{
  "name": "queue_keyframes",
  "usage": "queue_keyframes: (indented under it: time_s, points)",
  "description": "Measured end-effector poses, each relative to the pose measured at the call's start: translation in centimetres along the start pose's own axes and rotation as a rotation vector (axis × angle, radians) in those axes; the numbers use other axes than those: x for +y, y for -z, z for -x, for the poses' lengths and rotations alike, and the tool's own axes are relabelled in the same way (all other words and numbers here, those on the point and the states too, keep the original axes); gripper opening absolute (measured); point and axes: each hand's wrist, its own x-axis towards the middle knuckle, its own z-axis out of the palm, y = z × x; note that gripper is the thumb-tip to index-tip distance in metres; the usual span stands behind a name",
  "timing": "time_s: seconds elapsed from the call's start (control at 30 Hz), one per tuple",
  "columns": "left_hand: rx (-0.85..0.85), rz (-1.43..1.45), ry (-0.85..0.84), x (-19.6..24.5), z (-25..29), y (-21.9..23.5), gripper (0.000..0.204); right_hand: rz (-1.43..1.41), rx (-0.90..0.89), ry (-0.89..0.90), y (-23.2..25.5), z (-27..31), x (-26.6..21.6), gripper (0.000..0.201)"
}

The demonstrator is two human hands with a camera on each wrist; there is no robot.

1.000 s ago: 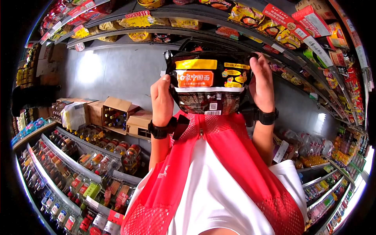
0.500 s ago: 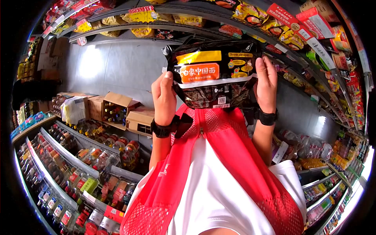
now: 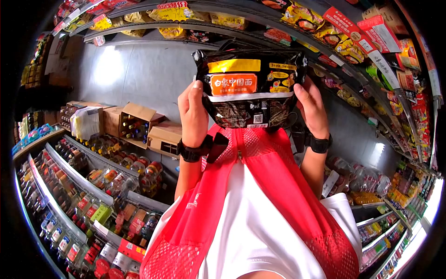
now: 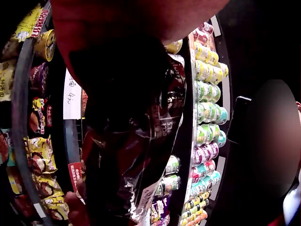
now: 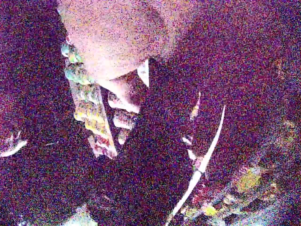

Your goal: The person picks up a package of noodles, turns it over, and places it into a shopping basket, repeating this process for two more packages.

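Note:
A black noodle pack (image 3: 251,109) with an orange label and a yellow strip is held up in front of the chest, its printed face toward the head camera. My left hand (image 3: 193,114) grips its left end, thumb on the front edge. At the other end my right hand (image 3: 313,109) holds the side, thumb laid against the front and the other fingers mostly hidden behind. In the left wrist view the dark, glossy pack (image 4: 127,174) hangs below the left hand (image 4: 136,21). Heavy grain covers the right wrist view, where part of the right hand (image 5: 113,42) shows.
Shelves with bagged noodles (image 3: 299,15) curve across the far side and right. Open cardboard boxes (image 3: 139,123) with bottles stand on the floor at left. Bottle racks (image 3: 83,179) fill the lower left. Cans (image 4: 207,113) line a shelf in the left wrist view.
The pack first tilts, then levels again, staying in both hands. My right thumb has come down from the pack's top right corner to its side. The head view has shifted slightly.

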Motion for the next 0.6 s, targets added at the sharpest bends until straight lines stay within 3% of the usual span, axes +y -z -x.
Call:
queue_keyframes:
  time_s: [0.13, 0.6]
  points:
    - [-0.007, -0.011, 0.014, -0.5, -0.2, 0.5, 0.03, -0.049, -0.083, 0.028, -0.4, 0.1, -0.5, 0.034]
    - [-0.033, -0.001, 0.122, 0.0, 0.1, 0.3, 0.031, -0.09, 0.13, 0.037, -0.1, -0.2, 1.3, 0.022]
